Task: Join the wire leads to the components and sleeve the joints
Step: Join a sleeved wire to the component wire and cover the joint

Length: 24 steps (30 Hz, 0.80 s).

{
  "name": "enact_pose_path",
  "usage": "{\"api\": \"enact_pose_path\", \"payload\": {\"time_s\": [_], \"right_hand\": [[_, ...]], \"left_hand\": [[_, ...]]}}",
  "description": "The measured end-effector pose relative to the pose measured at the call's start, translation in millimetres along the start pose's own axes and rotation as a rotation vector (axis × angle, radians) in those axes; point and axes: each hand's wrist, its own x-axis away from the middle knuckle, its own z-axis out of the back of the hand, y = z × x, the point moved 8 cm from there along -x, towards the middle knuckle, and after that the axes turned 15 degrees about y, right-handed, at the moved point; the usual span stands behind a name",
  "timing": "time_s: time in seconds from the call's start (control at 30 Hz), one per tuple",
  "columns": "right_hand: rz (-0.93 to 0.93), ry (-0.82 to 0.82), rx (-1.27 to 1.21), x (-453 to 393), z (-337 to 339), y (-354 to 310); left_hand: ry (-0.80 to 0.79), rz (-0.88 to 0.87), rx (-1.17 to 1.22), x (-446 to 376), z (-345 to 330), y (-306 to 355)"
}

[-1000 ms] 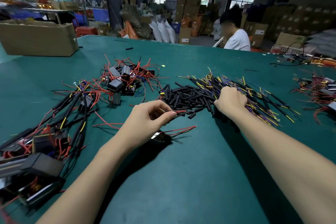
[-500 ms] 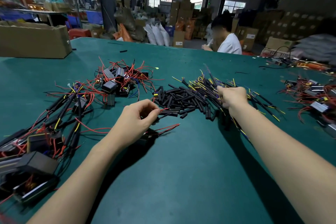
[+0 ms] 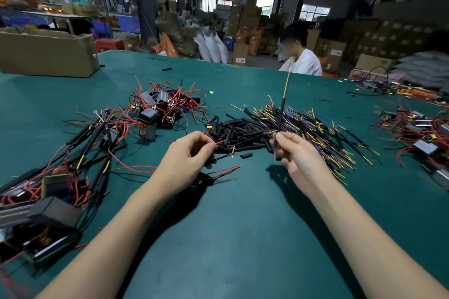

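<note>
Nearest me, at seven o'clock, a heap of black box components (image 3: 48, 216) with sleeved leads lies on the green table (image 3: 230, 238). My left hand (image 3: 187, 155) hovers just left of centre, fingers curled, thumb and forefinger pinching a red wire lead (image 3: 220, 142); more red leads trail under it. My right hand (image 3: 297, 155), at one o'clock from there, pinches a black-sleeved wire (image 3: 281, 114) that stands nearly upright, its yellow tip high. Beyond the hands, at twelve o'clock, loose black sleeves (image 3: 240, 130) are piled, touching a spread of yellow and purple wires (image 3: 323, 133) toward two o'clock. At eleven o'clock sits another component cluster (image 3: 158, 109). Farther, at ten o'clock, rests a cardboard box (image 3: 46, 54).
</note>
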Motion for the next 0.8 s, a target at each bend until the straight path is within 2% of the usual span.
{"api": "enact_pose_path", "payload": {"time_s": [0.13,0.3,0.47,0.8], "right_hand": [[-0.055,-0.149,-0.117,20.0,-15.5,10.1],[-0.018,-0.296,-0.070,39.5,-35.8,14.5],[0.022,-0.359,0.007,47.1,-43.7,18.9],[-0.015,-0.408,-0.082,54.7,-51.7,21.2]], "left_hand": [[0.014,-0.007,-0.024,-2.7,0.1,-1.8],[0.014,-0.010,-0.031,-1.8,-1.3,-2.2],[0.020,-0.009,-0.030,-2.3,0.0,-2.8],[0.028,-0.030,-0.057,-1.4,1.2,0.2]]}}
